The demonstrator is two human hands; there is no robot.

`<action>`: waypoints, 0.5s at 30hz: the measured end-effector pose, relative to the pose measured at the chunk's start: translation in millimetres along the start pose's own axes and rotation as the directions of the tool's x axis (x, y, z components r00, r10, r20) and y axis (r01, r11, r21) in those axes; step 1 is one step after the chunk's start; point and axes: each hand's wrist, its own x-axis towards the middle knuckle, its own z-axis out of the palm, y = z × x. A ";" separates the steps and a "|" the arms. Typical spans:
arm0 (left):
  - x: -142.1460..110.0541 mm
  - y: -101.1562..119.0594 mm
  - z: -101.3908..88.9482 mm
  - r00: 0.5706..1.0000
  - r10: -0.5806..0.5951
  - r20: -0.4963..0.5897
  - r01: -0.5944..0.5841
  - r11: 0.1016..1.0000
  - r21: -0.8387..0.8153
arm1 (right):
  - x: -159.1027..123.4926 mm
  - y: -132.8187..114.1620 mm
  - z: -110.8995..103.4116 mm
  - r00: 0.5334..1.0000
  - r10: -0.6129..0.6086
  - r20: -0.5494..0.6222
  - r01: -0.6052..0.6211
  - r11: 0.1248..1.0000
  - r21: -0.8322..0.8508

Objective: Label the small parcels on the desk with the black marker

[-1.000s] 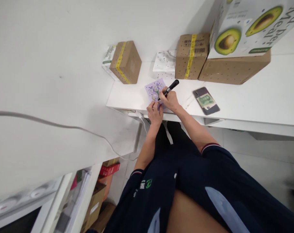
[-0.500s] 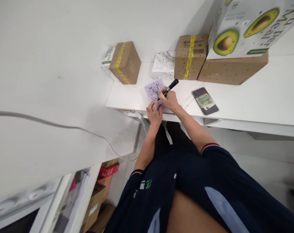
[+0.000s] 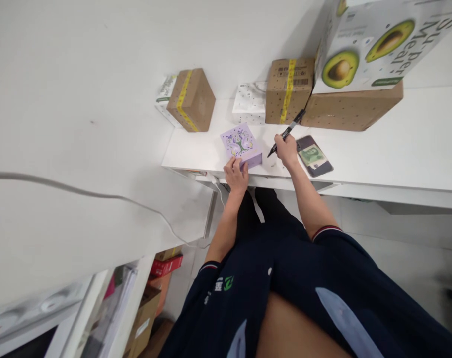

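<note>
In the head view, reaches forward over the white tabletop (image 3: 405,144) with both bare forearms, angling the right one up and inward. Holds the near corner of the purple patterned box (image 3: 240,142) with the left hand (image 3: 236,174), fingers partly curled. Grips the black marker (image 3: 286,133) narrowly in the right hand (image 3: 286,149), slanting tip down just right of the box, apart from it. Compared with the earlier frames, has moved the right hand and marker off the box and rightward, uncovering more of the lid and one side; keeps the left hand in place. Has the purple box near the front edge of the tabletop. Shows a dark phone (image 3: 306,144) with a green banknote (image 3: 313,156) on it, just beside the right wrist. Behind, blocks the far side with a small white box (image 3: 249,101), a yellow-taped carton (image 3: 290,89) and a wide brown carton (image 3: 350,110) under a large avocado box (image 3: 382,49). Farther left, includes another taped carton (image 3: 196,99) against a white package (image 3: 167,89).
</note>
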 end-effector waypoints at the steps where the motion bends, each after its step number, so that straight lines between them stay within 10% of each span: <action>1: 0.2 0.2 -0.2 1.000 0.003 -0.001 -0.003 1.000 -0.001 | 2.0 4.2 -5.3 0.999 0.012 0.048 -0.005 0.991 -0.136; 7: 1.3 2.9 -1.4 1.000 -0.007 -0.007 0.007 1.000 0.017 | -0.7 7.8 0.8 0.962 0.150 0.226 0.046 0.730 -0.681; 15: 0.7 1.1 -2.6 1.000 -0.004 0.005 0.004 1.000 0.011 | -15.7 -1.0 -2.9 0.981 0.094 0.170 0.062 0.680 -0.731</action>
